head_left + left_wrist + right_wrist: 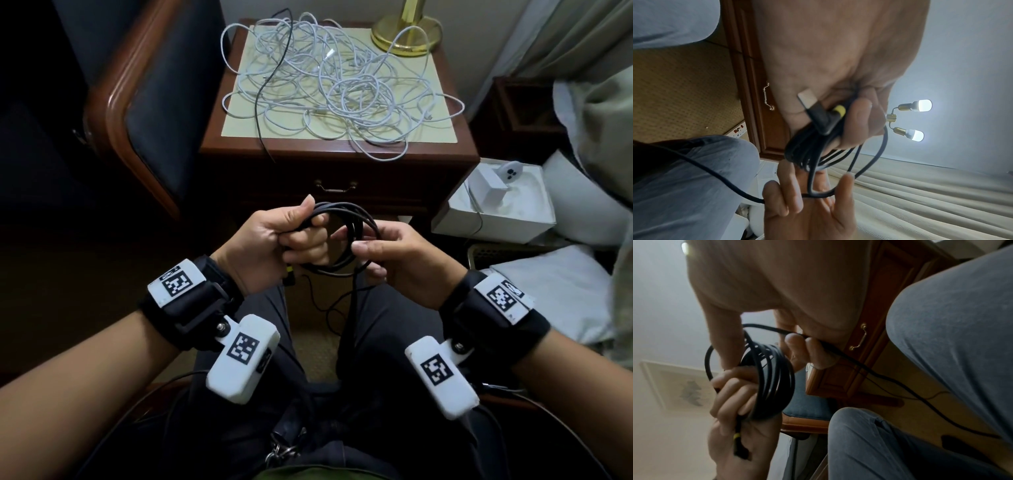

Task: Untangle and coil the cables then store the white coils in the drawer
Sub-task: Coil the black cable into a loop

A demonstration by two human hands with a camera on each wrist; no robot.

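Black cable (346, 236) is wound into a round coil of several loops, held over the lap, in front of the nightstand (337, 150). Left hand (274, 240) is clenched round one side of the coil; the USB plug (808, 99) w/ yellow collar sticks out below the fist. Right hand (394, 255) pinches the coil's opposite side betw. thumb and fingers; the loose tail runs down betw. the knees to the carpet.

White cables (329, 78) lie in one big tangle on the nightstand top, a thin black lead (270, 78) running thru them; some loops hang past the front and left edges. Brass lamp base (406, 34) stands at the back right corner. Drawer (337, 192) is closed, handle just beyond the hands. Armchair (147, 102) close on the left, white box (496, 209) and bedding on the right.
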